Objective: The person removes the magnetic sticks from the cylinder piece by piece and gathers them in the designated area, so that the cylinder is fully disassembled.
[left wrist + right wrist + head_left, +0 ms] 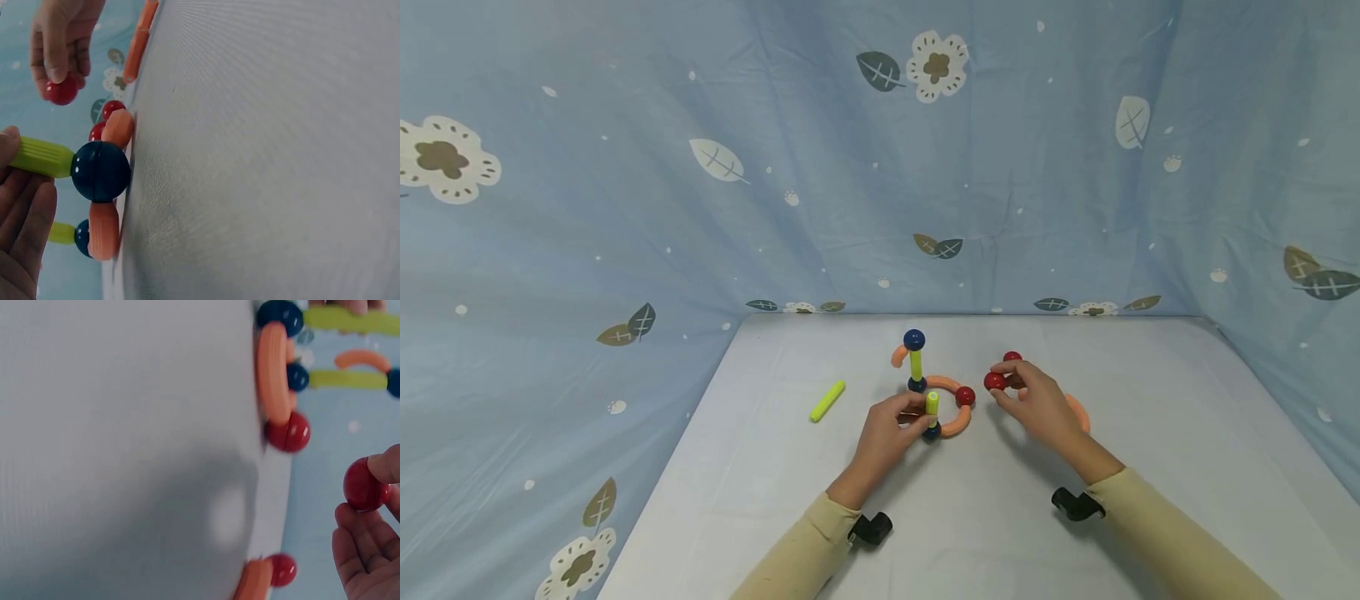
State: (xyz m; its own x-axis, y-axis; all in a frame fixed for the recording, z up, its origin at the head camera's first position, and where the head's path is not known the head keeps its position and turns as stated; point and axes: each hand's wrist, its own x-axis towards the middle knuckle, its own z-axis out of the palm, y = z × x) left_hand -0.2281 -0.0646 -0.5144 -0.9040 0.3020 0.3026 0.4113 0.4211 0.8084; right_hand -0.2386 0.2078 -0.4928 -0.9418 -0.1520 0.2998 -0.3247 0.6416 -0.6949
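Note:
My left hand [880, 433] pinches an upright yellow-green rod [932, 403] between thumb and fingers. The rod's lower end meets a blue ball [100, 171] on the table. Curved orange pieces [956, 423] join this ball to a red ball [965, 396] and a second blue ball [917, 384] in a ring. From that second ball rises another yellow-green rod [916, 365], topped by a blue ball [913, 339] with a short orange curve [898, 357] on its side. Right of the ring, my right hand [1037, 408] holds a loose red ball [361, 483] above the table, at its fingertips.
A loose yellow-green rod [827, 401] lies left of the ring. Beyond the right hand is another red ball [1012, 357]. An orange curved piece [1078, 412] lies partly hidden behind the right wrist. A patterned blue cloth [820, 167] hangs behind the white table [970, 533].

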